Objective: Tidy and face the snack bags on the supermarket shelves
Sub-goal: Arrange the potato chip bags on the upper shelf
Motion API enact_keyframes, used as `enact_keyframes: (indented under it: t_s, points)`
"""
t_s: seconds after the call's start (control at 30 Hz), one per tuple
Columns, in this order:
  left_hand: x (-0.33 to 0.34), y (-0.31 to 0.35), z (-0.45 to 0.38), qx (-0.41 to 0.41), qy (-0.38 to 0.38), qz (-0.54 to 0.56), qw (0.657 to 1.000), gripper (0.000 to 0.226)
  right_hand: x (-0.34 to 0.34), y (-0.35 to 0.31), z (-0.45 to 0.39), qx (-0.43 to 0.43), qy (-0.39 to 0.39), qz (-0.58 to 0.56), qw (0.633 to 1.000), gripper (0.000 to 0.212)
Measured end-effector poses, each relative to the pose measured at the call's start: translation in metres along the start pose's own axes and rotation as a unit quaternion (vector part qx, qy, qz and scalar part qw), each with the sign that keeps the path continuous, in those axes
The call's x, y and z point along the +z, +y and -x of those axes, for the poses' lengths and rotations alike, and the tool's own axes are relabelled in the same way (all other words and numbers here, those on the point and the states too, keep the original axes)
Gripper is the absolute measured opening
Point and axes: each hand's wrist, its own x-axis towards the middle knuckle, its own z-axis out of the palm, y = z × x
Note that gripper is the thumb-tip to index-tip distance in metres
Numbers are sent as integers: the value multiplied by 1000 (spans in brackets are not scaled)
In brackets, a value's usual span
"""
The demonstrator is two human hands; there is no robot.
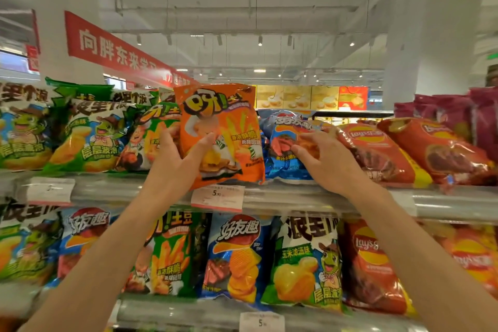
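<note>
- My left hand point(172, 153) has its fingers wrapped on the orange snack bag point(221, 132), upright at the top shelf point(296, 194) front edge.
- My right hand point(326, 159) pinches the blue bag point(283, 140) just beside it.
- Red Lay's bags point(377, 153) lie tilted to the right, green bags point(89, 132) to the left.

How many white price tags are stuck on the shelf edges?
3: one price tag at the top shelf's left, one under the orange bag, one on the lower shelf edge. Arms may hide others.
</note>
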Motion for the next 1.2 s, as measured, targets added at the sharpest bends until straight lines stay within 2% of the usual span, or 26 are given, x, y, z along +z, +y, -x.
enact_keyframes:
  t_s: [0.07, 0.17, 0.27, 0.4, 0.5, 0.7, 1.03, 1.2]
  points:
    - [4, 1, 6, -8, 16, 10, 1000, 72, -3, 1, 6, -14, 38, -25, 999, 49]
    - [0, -2, 20, 1, 58, 30, 998, 51, -3, -1, 18, -17, 112, -100, 988, 36]
    - [-16, -3, 41, 11, 69, 28, 997, 60, 4, -12, 33, -12, 127, -215, 968, 25]
    - [-50, -6, 85, 10, 85, 15, 996, 74, 28, -33, 64, -23, 41, -371, 927, 9]
    - [-83, -19, 117, -6, 96, -3, 995, 67, 59, -46, 94, -17, -34, -439, 898, 5]
    - [-144, -57, 178, -23, 130, -5, 991, 50, 130, -83, 153, 45, -122, -471, 873, 9]
    - [-311, -144, 251, -103, 172, -22, 979, 70, 254, -218, 226, 176, -183, -510, 822, 17]
    - [-403, -182, 274, -141, 211, -12, 967, 61, 316, -303, 250, 188, -203, -511, 814, 13]
